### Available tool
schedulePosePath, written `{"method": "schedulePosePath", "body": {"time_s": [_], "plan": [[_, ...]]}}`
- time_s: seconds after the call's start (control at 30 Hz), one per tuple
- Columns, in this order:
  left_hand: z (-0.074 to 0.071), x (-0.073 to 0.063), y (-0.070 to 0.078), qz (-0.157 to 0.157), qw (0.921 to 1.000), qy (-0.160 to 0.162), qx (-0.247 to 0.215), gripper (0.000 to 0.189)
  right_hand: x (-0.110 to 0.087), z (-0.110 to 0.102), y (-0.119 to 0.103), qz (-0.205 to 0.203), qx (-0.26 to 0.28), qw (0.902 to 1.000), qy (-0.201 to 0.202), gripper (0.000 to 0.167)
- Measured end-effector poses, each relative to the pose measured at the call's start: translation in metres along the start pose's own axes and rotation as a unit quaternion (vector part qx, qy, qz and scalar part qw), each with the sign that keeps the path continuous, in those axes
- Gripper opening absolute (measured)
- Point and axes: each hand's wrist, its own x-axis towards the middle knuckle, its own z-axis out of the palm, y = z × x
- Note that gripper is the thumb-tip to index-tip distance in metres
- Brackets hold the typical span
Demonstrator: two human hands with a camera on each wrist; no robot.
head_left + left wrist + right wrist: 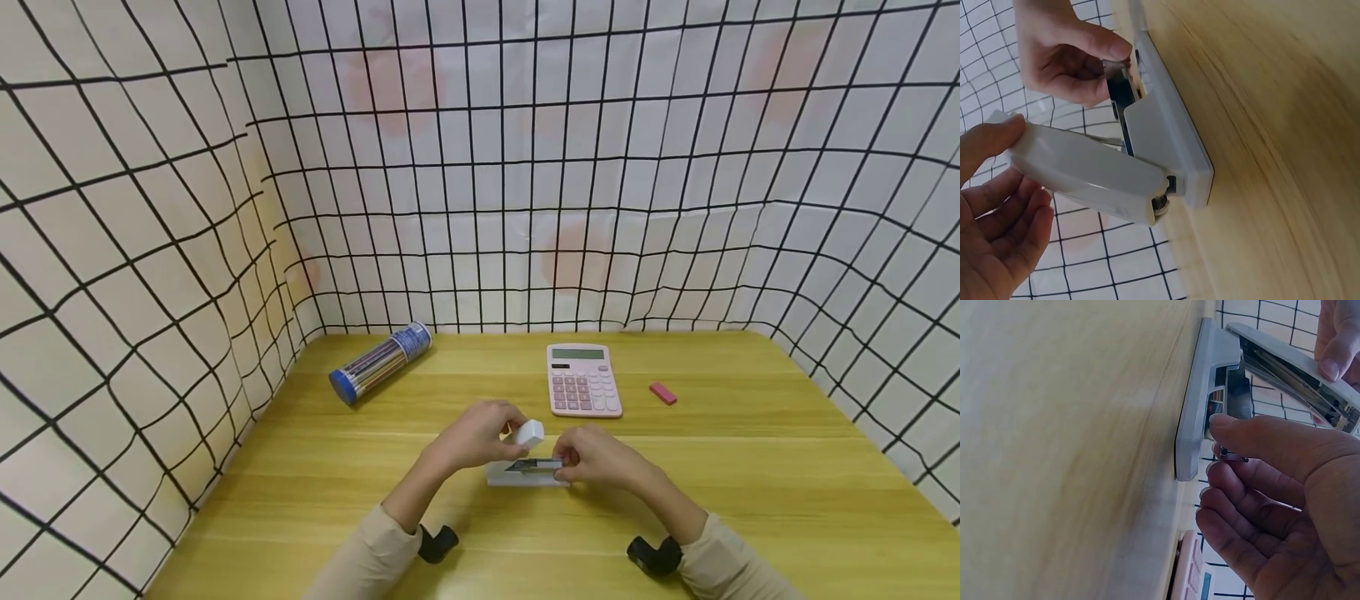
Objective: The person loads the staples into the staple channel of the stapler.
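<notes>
A white stapler (1085, 165) stands on the wooden table with its top cover swung up, away from its base (1192, 425). My left hand (482, 435) holds that raised cover near its free end, thumb on one side and fingers on the other. Between cover and base lies the metal staple magazine (1121, 103), and a thin spring shows beside it. My right hand (600, 457) pinches the front end of the magazine between thumb and index finger. Its other fingers curl below. Whether loose staples sit between those fingertips I cannot tell.
Behind the hands lies a pink calculator (584, 380). To its right is a small pink box (663, 393). A clear tube of pencils with blue ends (381, 362) lies at the back left. Gridded white cloth walls (480, 183) border the table's back and sides.
</notes>
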Motion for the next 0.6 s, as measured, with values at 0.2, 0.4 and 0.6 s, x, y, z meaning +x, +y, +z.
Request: {"method": "schedulePosePath", "body": {"time_s": [0.2, 0.4, 0.6], "plan": [[0.002, 0.004, 0.002, -0.001, 0.9998, -0.011, 0.014, 0.027, 0.000, 0.000, 0.001, 0.012, 0.012, 0.9998, -0.007, 0.015], [0.006, 0.010, 0.004, 0.004, 0.9995, -0.014, 0.029, 0.027, 0.001, 0.000, 0.003, 0.009, 0.011, 0.9999, -0.002, 0.015], [0.013, 0.014, 0.006, 0.008, 0.9993, -0.022, 0.029, 0.028, 0.000, 0.000, 0.003, -0.007, 0.007, 0.9999, 0.005, 0.015]]}}
